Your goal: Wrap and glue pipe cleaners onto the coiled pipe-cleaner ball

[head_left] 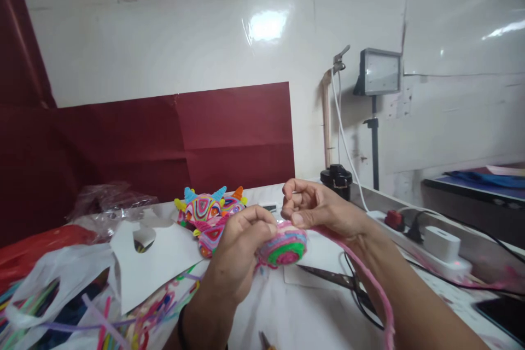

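Above the worktop, the left hand closes around a striped pipe-cleaner ball, steadying it. The right hand, fingers curled shut, pinches the pink pipe cleaner taut against the ball; scissors lie just beneath.

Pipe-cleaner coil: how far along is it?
Done: finished colourful horned figures sit on the table behind the hands. In hand: the left hand holds a wound coil showing green, pink and blue rings, while the right hand presses a pink pipe cleaner onto its rim. Left: that long pink tail is unwound, and the coil has no horns.
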